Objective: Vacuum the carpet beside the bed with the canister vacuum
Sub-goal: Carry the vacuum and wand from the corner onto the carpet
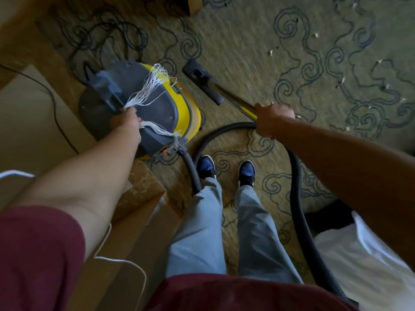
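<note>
Gripping canister handle (112,97) with left hand (128,120), right hand (272,121) clasping wand (233,98)

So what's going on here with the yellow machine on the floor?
A person is getting set to vacuum. Their left hand grips the grey handle on top of the yellow canister vacuum, while the right hand holds the shiny metal wand, whose black floor nozzle rests on the patterned carpet. White scraps lie ahead.

No text, label, brand, number or sign can be read anywhere in the view. The yellow vacuum canister (157,104) shows only plain grey and yellow surfaces, and a small red light near its hose end carries no legible marking.
</note>
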Demonstrator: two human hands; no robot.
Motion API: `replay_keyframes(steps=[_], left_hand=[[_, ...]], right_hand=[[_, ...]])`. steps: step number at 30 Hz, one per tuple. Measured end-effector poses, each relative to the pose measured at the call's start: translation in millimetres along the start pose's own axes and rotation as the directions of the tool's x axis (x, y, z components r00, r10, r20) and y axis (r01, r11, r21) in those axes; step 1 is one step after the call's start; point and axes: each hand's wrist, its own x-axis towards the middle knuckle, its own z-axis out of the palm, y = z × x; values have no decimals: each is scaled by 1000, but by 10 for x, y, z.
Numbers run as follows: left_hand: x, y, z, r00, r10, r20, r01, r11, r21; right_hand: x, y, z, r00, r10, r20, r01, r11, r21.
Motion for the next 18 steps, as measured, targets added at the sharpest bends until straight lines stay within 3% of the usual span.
replay_keyframes(steps=[5, 11, 15, 18], left_hand=[[14, 11, -150, 996, 32, 85, -52, 965, 256], [-277, -178, -309, 975, 199, 100, -223, 885, 409], [-628, -428, -344, 922, 308, 237, -388, 757, 526], [-830, -645, -439, 901, 355, 247, -428, 648, 630]], right_hand=[[-150, -40, 124, 997, -32, -68, 30, 999, -40], [-350, 56, 198, 997, -58, -44, 55, 996, -69], [-518, 244, 259, 995, -84, -49, 81, 995, -62], [-675, 353, 323, 996, -83, -34, 82, 996, -29]])
